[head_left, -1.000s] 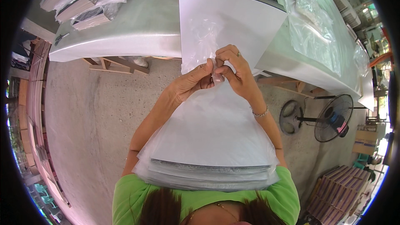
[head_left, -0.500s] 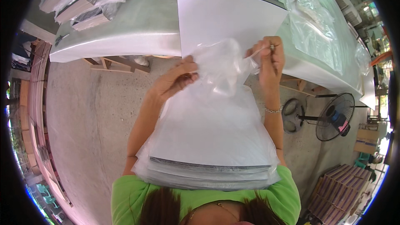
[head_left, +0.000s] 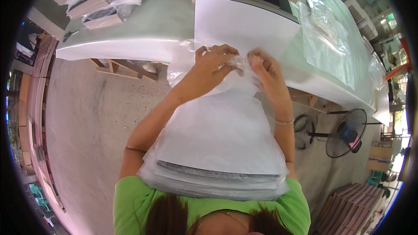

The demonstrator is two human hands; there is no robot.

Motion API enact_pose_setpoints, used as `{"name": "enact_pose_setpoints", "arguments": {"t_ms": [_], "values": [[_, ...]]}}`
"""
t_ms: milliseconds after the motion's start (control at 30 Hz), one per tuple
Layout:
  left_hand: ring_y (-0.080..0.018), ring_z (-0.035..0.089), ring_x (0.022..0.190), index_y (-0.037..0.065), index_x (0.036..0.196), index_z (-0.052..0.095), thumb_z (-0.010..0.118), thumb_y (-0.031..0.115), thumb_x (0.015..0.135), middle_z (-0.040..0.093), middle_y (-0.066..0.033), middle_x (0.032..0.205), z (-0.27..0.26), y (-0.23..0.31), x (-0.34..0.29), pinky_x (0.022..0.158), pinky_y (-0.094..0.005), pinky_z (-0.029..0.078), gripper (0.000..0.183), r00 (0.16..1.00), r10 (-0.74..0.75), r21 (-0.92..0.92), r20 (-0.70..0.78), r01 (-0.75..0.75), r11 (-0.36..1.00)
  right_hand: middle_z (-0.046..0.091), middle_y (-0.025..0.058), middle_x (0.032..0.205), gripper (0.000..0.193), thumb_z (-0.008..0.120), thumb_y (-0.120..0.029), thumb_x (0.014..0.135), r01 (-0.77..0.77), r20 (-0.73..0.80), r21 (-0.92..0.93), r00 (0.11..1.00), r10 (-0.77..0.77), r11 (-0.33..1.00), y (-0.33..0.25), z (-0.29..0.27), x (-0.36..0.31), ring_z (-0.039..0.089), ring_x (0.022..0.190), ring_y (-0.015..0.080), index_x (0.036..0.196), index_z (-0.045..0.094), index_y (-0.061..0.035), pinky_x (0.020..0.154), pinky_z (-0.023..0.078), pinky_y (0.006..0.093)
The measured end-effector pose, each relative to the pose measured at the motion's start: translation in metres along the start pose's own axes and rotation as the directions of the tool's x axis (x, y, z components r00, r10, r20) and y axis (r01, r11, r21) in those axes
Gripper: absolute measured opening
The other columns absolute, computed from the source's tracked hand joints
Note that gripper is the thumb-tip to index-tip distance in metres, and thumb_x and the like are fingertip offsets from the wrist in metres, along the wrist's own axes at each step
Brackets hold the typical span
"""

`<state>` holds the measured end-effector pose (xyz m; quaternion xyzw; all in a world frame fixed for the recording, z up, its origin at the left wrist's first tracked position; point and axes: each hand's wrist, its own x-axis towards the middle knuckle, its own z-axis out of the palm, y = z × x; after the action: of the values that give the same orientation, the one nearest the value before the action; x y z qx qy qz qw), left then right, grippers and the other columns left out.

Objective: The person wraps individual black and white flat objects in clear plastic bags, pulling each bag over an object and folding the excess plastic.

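White panels (head_left: 217, 139) already sat inside clear plastic (head_left: 226, 89), far end bunched, no fastening visible; left hand (head_left: 213, 66) pinched it, right hand (head_left: 271, 76) blurred, hold unclear.

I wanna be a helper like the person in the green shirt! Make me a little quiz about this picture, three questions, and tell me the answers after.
1. What does the left hand hold?
a) a paintbrush
b) clear plastic
c) a roll of tape

2. True or false: a bracelet circles the right wrist.

3. Fill in the blank: the fan stands toward the ____ side of the picture.

Key:
1. b
2. True
3. right
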<state>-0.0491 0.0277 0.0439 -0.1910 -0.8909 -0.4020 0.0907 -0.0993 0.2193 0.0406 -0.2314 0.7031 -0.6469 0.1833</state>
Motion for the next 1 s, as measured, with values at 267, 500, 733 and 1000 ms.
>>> {"name": "enact_pose_setpoints", "arguments": {"t_ms": [267, 500, 733, 1000], "values": [[-0.0076, 0.055, 0.093, 0.005, 0.116, 0.053, 0.059, 0.034, 0.087, 0.058, -0.0021, 0.107, -0.004, -0.03, -0.02, 0.08, -0.0233, 0.047, 0.041, 0.877, -0.446, -0.647, 0.178, 0.446, 0.618, 0.057, 0.0118, 0.109, 0.039, 0.051, -0.03, 0.09, 0.144, -0.2, 0.761, 0.98, 0.018, 0.632, 0.041, -0.022, -0.031, 0.054, 0.096, 0.0196, 0.113, 0.05, 0.0013, 0.083, 0.046, 0.0334], [-0.0066, 0.054, 0.096, 0.0, 0.125, 0.047, 0.056, 0.035, 0.089, 0.057, -0.0048, 0.11, 0.008, -0.016, -0.035, 0.076, -0.0221, 0.047, 0.051, 0.742, -0.276, -0.788, 0.611, 0.605, -0.117, 0.058, 0.0097, 0.109, 0.05, 0.05, -0.028, 0.092, 0.203, -0.197, 0.888, 0.979, -0.059, 0.413, 0.063, -0.041, -0.019, 0.056, 0.094, 0.0153, 0.13, 0.037, 0.0026, 0.085, 0.047, 0.0303], [-0.0117, 0.059, 0.085, 0.009, 0.118, 0.05, 0.041, 0.036, 0.095, 0.058, -0.0015, 0.093, -0.015, -0.009, -0.002, 0.071, -0.0272, 0.053, 0.036, 0.806, -0.537, -0.958, 0.248, 0.123, -0.258, 0.061, 0.0081, 0.105, 0.054, 0.06, -0.027, 0.086, -0.169, 0.36, 0.602, 0.93, -0.077, 0.781, 0.063, -0.02, -0.053, 0.06, 0.091, 0.0156, 0.126, 0.042, 0.0046, 0.082, 0.049, 0.0268], [-0.0071, 0.04, 0.041, 0.01, 0.127, 0.044, 0.041, 0.033, 0.096, 0.048, 0.0042, 0.066, 0.004, -0.062, -0.026, 0.035, -0.0149, 0.031, 0.039, 0.828, 0.11, -0.748, 0.55, 0.547, -0.376, 0.059, 0.009, 0.108, 0.036, 0.049, -0.029, 0.092, 0.172, -0.301, 0.727, 0.95, 0.084, 0.665, 0.045, -0.018, -0.045, 0.059, 0.094, 0.0172, 0.113, 0.051, 0.0007, 0.082, 0.051, 0.0304]]}}
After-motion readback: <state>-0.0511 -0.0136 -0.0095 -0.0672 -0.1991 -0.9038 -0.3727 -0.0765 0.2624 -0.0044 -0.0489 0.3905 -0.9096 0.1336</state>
